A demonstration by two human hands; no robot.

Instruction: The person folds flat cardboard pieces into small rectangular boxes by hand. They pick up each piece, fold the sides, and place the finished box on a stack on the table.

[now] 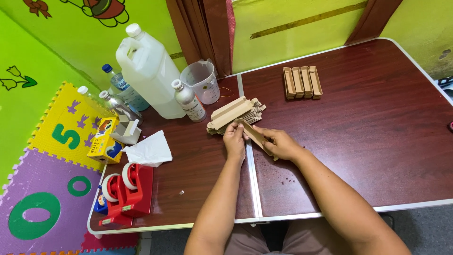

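Held a cardboard strip (255,135) pinched between left hand (234,140) and right hand (279,143), fingers closed narrowly on it, just in front of the strip pile (234,114), with four folded trays (302,82) well beyond.

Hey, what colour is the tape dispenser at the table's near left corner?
Red, with white tape rolls; the tape dispenser shows in the head view.

Both hands meet over the middle seam of the dark red table (377,141). The left hand (234,140) and right hand (281,143) hold one flat cardboard strip (254,134) between them, just in front of a stack of cardboard pieces (233,113). Four folded cardboard trays (302,82) lie side by side toward the far edge. Bottles (188,100), a white jug (148,71) and a measuring cup (202,80) stand near the far left corner; red tape dispensers (130,186) sit at the near left corner.
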